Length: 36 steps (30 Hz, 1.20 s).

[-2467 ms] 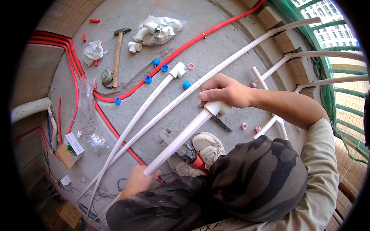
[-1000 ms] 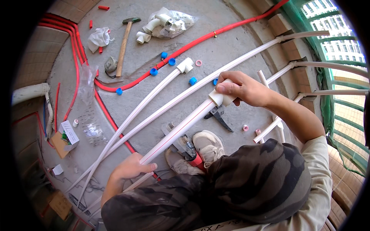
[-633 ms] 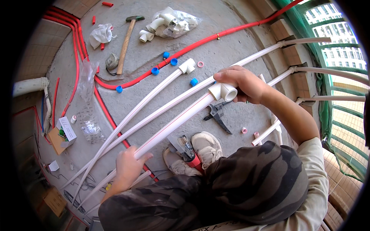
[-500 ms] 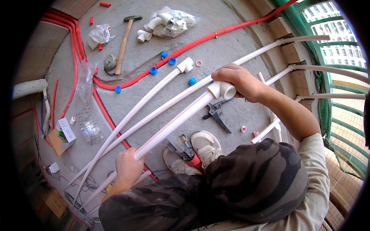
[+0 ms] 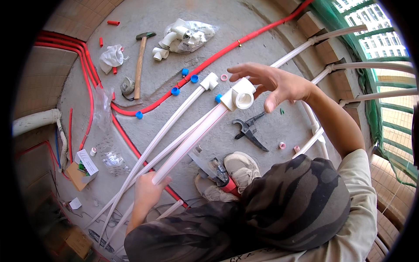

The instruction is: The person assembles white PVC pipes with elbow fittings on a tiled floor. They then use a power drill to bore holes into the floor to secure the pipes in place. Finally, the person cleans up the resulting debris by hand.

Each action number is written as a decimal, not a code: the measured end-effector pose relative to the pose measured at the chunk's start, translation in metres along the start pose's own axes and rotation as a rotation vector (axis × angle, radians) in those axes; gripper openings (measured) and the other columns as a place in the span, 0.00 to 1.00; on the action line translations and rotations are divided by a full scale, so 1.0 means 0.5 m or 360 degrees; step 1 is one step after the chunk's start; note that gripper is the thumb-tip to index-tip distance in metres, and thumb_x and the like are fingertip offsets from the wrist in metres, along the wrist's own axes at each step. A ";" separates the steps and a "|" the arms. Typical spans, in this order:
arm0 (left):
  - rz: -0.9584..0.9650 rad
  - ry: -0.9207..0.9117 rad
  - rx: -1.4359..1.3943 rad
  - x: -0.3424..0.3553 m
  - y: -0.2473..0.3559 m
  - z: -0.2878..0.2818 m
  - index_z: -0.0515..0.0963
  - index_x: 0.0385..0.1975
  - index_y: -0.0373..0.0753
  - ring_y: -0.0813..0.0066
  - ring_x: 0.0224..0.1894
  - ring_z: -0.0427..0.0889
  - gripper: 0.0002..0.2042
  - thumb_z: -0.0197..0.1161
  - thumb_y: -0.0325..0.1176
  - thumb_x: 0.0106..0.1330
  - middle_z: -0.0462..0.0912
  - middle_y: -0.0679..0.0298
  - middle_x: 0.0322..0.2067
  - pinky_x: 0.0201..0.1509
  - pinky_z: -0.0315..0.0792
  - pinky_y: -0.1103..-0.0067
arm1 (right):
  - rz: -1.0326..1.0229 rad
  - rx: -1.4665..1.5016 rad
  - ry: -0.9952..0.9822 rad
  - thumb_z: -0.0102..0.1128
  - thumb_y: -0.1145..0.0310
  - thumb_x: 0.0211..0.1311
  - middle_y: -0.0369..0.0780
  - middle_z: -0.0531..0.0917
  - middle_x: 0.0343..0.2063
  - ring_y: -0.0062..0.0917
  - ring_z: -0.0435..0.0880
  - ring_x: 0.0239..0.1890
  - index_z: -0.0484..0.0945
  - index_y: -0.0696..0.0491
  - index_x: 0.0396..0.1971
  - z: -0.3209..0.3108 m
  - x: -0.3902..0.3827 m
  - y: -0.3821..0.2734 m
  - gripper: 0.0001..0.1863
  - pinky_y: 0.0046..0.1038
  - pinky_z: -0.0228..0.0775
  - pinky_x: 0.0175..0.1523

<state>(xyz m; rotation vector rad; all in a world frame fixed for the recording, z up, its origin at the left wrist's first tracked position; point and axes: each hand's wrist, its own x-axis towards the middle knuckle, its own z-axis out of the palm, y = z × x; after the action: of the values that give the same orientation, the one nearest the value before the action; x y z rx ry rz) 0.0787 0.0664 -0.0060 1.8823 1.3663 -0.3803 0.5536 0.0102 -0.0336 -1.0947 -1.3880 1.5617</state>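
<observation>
My left hand (image 5: 149,192) is wrapped round a white plastic pipe (image 5: 192,140) with a red stripe, which slants up and away to the right. On its far end sits a white tee fitting (image 5: 238,93), one round mouth facing me. My right hand (image 5: 275,84) is just right of the tee, fingers spread and thumb apart, holding nothing. Beyond the held pipe lies another white pipe (image 5: 174,117), also ending in a tee (image 5: 210,81). Between my shoes and the held pipe is a tool with a red body (image 5: 228,185), partly hidden by my leg.
Black pipe cutters (image 5: 248,131) lie on the concrete floor. Farther off are a hammer (image 5: 140,65), a tape measure (image 5: 127,86), a bag of white fittings (image 5: 190,36) and several blue caps (image 5: 194,78). A red pipe (image 5: 218,54) crosses the floor. Green netting (image 5: 363,83) hangs at right.
My right hand has let go of the tee and opened beside it. The left hand still grips the pipe. The view has shifted slightly.
</observation>
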 end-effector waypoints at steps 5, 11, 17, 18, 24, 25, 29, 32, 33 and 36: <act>-0.0075 -0.0063 -0.0001 -0.004 0.032 0.003 0.86 0.33 0.31 0.58 0.26 0.84 0.13 0.73 0.37 0.61 0.83 0.50 0.22 0.36 0.74 0.66 | -0.0338 0.0679 0.0519 0.51 0.30 0.69 0.48 0.81 0.53 0.36 0.81 0.58 0.75 0.57 0.60 0.056 0.039 0.044 0.42 0.37 0.74 0.63; -0.0128 -0.0094 0.0021 -0.022 0.054 0.024 0.86 0.31 0.31 0.44 0.32 0.85 0.17 0.75 0.44 0.61 0.84 0.44 0.24 0.36 0.75 0.61 | -0.0348 0.0939 0.0693 0.54 0.59 0.73 0.48 0.85 0.26 0.32 0.85 0.33 0.83 0.56 0.22 0.117 0.037 0.032 0.22 0.32 0.77 0.44; -0.0093 -0.0122 0.0097 -0.029 0.054 0.034 0.86 0.30 0.33 0.40 0.34 0.85 0.18 0.75 0.46 0.62 0.84 0.44 0.25 0.38 0.75 0.58 | -0.0221 0.0987 0.0702 0.56 0.61 0.70 0.48 0.85 0.25 0.33 0.85 0.31 0.82 0.55 0.20 0.117 0.023 0.036 0.19 0.32 0.77 0.42; -0.0075 -0.0119 0.0109 -0.029 0.053 0.034 0.86 0.30 0.33 0.40 0.34 0.84 0.18 0.74 0.46 0.62 0.84 0.44 0.26 0.39 0.75 0.58 | -0.0222 0.0982 0.0703 0.57 0.61 0.70 0.48 0.85 0.25 0.33 0.85 0.31 0.82 0.55 0.20 0.117 0.019 0.040 0.19 0.32 0.77 0.42; -0.0091 -0.0170 0.0180 -0.029 0.062 0.032 0.86 0.28 0.33 0.40 0.35 0.84 0.19 0.74 0.47 0.62 0.84 0.44 0.26 0.39 0.76 0.57 | -0.0158 0.0972 0.0687 0.57 0.62 0.69 0.47 0.85 0.25 0.32 0.85 0.31 0.81 0.54 0.19 0.120 0.016 0.041 0.18 0.32 0.79 0.42; -0.0101 -0.0174 0.0162 -0.030 0.060 0.032 0.86 0.28 0.33 0.40 0.35 0.84 0.19 0.74 0.47 0.62 0.84 0.44 0.26 0.39 0.76 0.57 | -0.0148 0.0972 0.0685 0.57 0.62 0.69 0.47 0.85 0.25 0.31 0.85 0.30 0.81 0.54 0.20 0.120 0.016 0.043 0.18 0.32 0.80 0.42; -0.0142 -0.0186 0.0116 -0.033 0.069 0.028 0.85 0.28 0.33 0.40 0.35 0.84 0.18 0.73 0.46 0.62 0.84 0.44 0.26 0.39 0.76 0.58 | -0.0133 0.0905 0.0647 0.57 0.63 0.69 0.46 0.85 0.24 0.31 0.85 0.30 0.81 0.54 0.20 0.118 0.016 0.040 0.18 0.32 0.80 0.43; -0.0146 -0.0190 0.0128 -0.033 0.070 0.029 0.85 0.28 0.33 0.40 0.35 0.84 0.18 0.73 0.46 0.62 0.84 0.44 0.26 0.39 0.76 0.58 | -0.0120 0.0920 0.0623 0.57 0.63 0.69 0.46 0.85 0.24 0.30 0.84 0.30 0.80 0.54 0.19 0.118 0.014 0.041 0.18 0.32 0.80 0.43; -0.0144 -0.0189 0.0137 -0.033 0.068 0.031 0.85 0.29 0.33 0.40 0.35 0.84 0.18 0.73 0.46 0.63 0.84 0.44 0.26 0.39 0.76 0.58 | -0.0117 0.0916 0.0616 0.57 0.63 0.69 0.46 0.85 0.24 0.30 0.84 0.30 0.80 0.54 0.19 0.116 0.013 0.043 0.18 0.32 0.80 0.43; -0.0140 -0.0189 0.0132 -0.034 0.074 0.031 0.85 0.29 0.33 0.40 0.35 0.84 0.18 0.73 0.46 0.62 0.84 0.44 0.26 0.39 0.76 0.58 | -0.0105 0.0906 0.0598 0.57 0.62 0.69 0.46 0.85 0.24 0.30 0.84 0.31 0.80 0.54 0.19 0.112 0.008 0.047 0.18 0.32 0.80 0.43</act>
<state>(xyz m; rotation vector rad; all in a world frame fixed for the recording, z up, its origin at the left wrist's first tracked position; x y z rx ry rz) 0.1087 0.0387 0.0094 1.8390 1.3747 -0.5917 0.4995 -0.0078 -0.0550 -0.9108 -0.6617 1.4771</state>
